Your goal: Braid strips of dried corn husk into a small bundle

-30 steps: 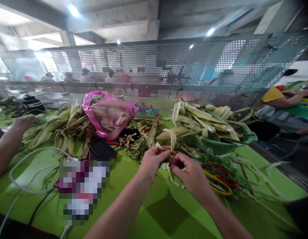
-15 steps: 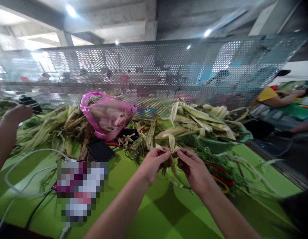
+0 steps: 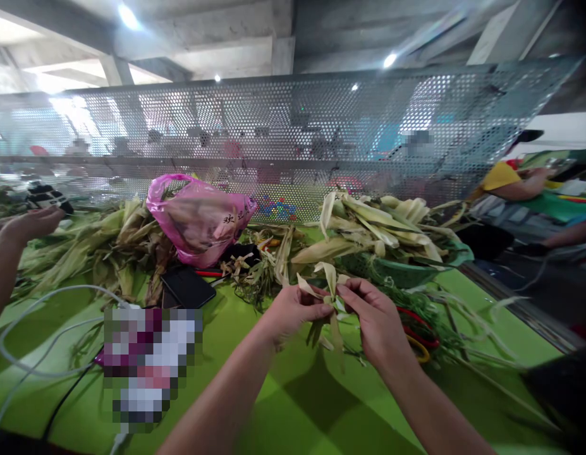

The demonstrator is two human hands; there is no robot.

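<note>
Strips of pale corn husk (image 3: 329, 281), folded or knotted at their middle, are held between my two hands above the green table (image 3: 255, 404). My left hand (image 3: 299, 309) pinches the bundle from the left, thumb on the near side. From the right, my right hand (image 3: 371, 309) grips it with thumb and forefinger. Husk ends stick up above the fingers and hang down below them. Just beyond my right hand lie red-handled and yellow-handled tools (image 3: 418, 335) among green strands, their working ends hidden.
Dried husks (image 3: 378, 221) heap over a green basket (image 3: 401, 272). A pink plastic bag (image 3: 200, 221), a black phone (image 3: 188, 287) and more husks (image 3: 122, 243) lie left. White cables (image 3: 50, 291) cross the table. A perforated screen (image 3: 274, 120) stands behind. Another person's hand (image 3: 31, 224) is at left.
The husk strips have turned between my fingers and spread more at the top and bottom. My hands stay close together. The other person's hand at left has opened and lowered.
</note>
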